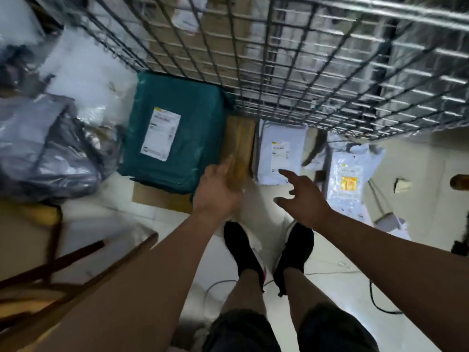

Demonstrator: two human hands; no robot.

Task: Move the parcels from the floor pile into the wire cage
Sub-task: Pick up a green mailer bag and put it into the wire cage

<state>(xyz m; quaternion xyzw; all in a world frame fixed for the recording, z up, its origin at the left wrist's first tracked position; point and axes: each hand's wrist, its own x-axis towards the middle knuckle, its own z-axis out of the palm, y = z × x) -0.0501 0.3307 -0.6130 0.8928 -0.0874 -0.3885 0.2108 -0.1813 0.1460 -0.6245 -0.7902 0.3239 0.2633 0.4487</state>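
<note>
- Left hand (215,191) at the brown parcel's (241,141) near end; grip blurred, cannot tell;
- right hand (303,196) spread wide, holding nothing, near the white parcel (279,153);
- wire cage (304,72) beyond both parcels.

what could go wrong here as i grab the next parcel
The brown box sits tight between the green parcel and white parcel, up against the wire cage; lifting it could snag the mesh. Cables lie near the feet, a likely trip hazard when stepping with a load.

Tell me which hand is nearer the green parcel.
Left. The left hand is just right of the green parcel; the right hand is farther right, near the white parcel.
</note>
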